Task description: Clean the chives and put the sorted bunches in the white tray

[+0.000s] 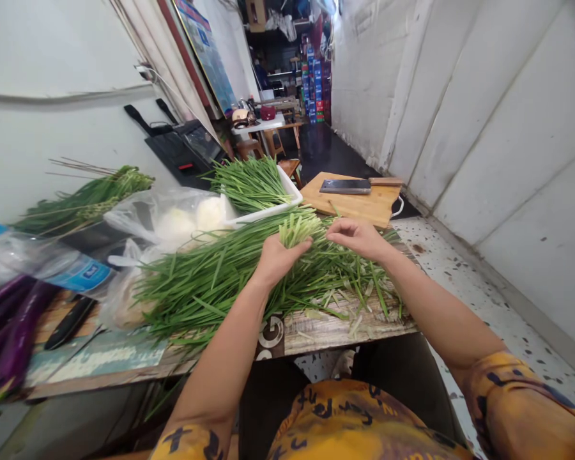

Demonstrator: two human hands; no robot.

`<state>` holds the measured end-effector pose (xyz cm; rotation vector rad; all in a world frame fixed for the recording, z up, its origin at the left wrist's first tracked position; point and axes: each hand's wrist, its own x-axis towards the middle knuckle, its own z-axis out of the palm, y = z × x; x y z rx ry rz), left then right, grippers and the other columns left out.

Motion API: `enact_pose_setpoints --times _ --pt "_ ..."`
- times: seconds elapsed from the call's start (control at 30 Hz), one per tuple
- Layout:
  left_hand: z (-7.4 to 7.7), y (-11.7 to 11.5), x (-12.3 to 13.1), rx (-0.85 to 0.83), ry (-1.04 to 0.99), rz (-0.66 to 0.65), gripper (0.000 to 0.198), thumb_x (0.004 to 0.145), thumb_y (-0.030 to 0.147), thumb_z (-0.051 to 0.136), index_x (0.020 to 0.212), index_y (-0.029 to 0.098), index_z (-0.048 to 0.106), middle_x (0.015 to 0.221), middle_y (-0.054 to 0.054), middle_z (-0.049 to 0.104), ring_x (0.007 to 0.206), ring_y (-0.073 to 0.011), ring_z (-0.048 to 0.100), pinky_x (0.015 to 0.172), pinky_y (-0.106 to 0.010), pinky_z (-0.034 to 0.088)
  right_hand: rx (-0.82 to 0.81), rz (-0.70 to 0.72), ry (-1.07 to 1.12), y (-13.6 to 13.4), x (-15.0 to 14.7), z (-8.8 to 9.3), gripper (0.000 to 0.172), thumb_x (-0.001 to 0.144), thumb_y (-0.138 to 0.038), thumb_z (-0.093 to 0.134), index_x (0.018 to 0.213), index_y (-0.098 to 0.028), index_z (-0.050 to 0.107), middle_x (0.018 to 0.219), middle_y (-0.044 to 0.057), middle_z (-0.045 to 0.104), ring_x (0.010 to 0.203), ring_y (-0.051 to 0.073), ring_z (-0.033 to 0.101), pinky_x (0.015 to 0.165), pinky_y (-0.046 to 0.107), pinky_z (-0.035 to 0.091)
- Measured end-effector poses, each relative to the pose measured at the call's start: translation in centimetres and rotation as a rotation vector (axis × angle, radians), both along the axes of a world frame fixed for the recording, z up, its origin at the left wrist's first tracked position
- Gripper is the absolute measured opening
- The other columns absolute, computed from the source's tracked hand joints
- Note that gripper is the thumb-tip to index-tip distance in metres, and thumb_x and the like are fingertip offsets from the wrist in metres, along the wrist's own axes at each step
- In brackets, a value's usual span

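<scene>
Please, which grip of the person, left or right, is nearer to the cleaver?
Right. The right grip is on the person's side of the cleaver; the left grip, around a bunch of greens, is farther off to the left.

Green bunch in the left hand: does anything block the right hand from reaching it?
Nothing visible does. The right hand is just beside the pale ends of the bunch in the left hand; loose green pieces lie lower, on the table.

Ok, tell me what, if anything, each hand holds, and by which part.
The left hand grips a bunch of long, thin green stalks near their pale ends. Whether the right hand pinches anything cannot be told.
</scene>
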<state>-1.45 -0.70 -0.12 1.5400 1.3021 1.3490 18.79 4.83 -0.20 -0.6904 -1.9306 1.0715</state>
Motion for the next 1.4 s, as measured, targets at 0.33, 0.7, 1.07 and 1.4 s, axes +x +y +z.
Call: enact_pose_setpoints --times 0.33,0.7,1.07,1.4 --pt "-0.2 -0.1 0.6 0.008 0.055 -0.026 0.022 0.064 0.026 0.077 0.083 0.016 0.073 0.088 -0.005 0.075 0.084 -0.0232 0.068 0.088 -0.037 0.052 -0.145 -0.007 0.031 -0.5 -0.3 -0.4 0.039 0.072 -0.051 0.070 0.084 -0.014 0.069 0.066 0.000 0.060 0.057 0.009 0.046 0.054 0.023 0.036" --pt "-0.5 0.3 0.7 0.007 0.091 -0.004 0.018 0.065 0.025 0.074 0.080 0.015 0.072 0.087 -0.006 0.075 0.084 -0.0238 0.068 0.088 -0.038 0.052 0.135 -0.499 -0.275 1.1 1.9 -0.3 0.044 0.083 -0.050 0.056 0.055 -0.016 0.060 0.048 -0.001 0.046 0.050 0.012 0.041 0.053 0.027 0.031" --pt "-0.5 0.3 0.9 -0.005 0.136 -0.009 0.021 0.064 0.024 0.073 0.083 0.015 0.073 0.088 -0.006 0.075 0.084 -0.0238 0.068 0.086 -0.038 0.052 0.328 -0.105 -0.296 -0.9 -0.1 -0.4 0.023 0.087 -0.034 0.058 0.081 -0.019 0.075 0.086 0.009 0.072 0.085 0.022 0.063 0.083 0.037 0.047" --pt "-0.4 0.5 0.3 -0.039 0.002 0.021 0.025 0.062 0.025 0.077 0.085 0.015 0.074 0.092 -0.007 0.075 0.088 -0.0246 0.069 0.092 -0.039 0.051 -0.326 -0.443 0.228 1.9 -0.2 -2.4 0.047 0.060 -0.058 0.077 0.057 -0.016 0.055 0.052 -0.003 0.053 0.050 0.008 0.042 0.051 0.024 0.035"
